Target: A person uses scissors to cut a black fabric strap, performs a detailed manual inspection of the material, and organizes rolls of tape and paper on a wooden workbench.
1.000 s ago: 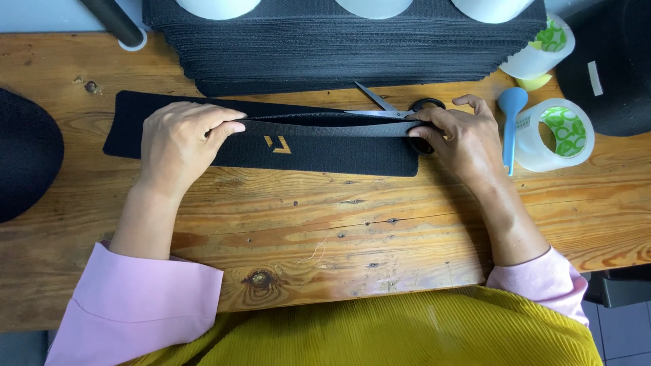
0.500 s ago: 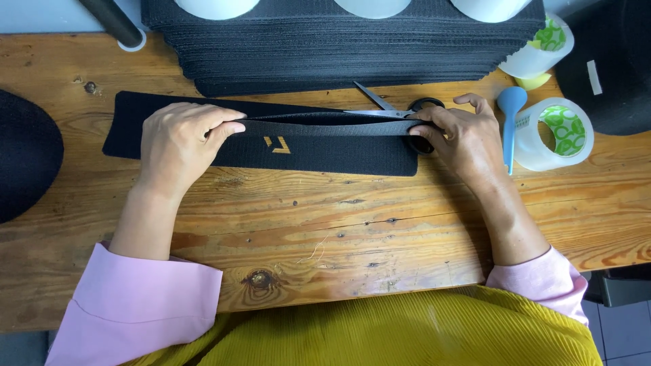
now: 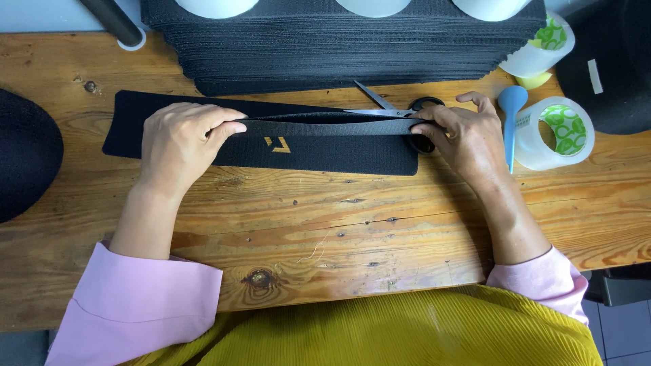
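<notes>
Black fabric strip (image 3: 319, 146), flat on the wooden table (image 3: 339, 224): your left hand (image 3: 180, 139) and right hand (image 3: 468, 139) pinch its folded edge taut; next, likely press the crease evenly.

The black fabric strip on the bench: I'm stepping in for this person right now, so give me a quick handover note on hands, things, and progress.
Left hand: pressing down the black fabric strip near its left end.
Right hand: holding the strip's right end, lying over the handles of the scissors.
Strip lies flat on the wooden table, its upper edge folded over along its length.
Tape roll and stacked black fabric are close by.
Done: fold formed.
Left: I cannot see any fastening or cut yet.
</notes>
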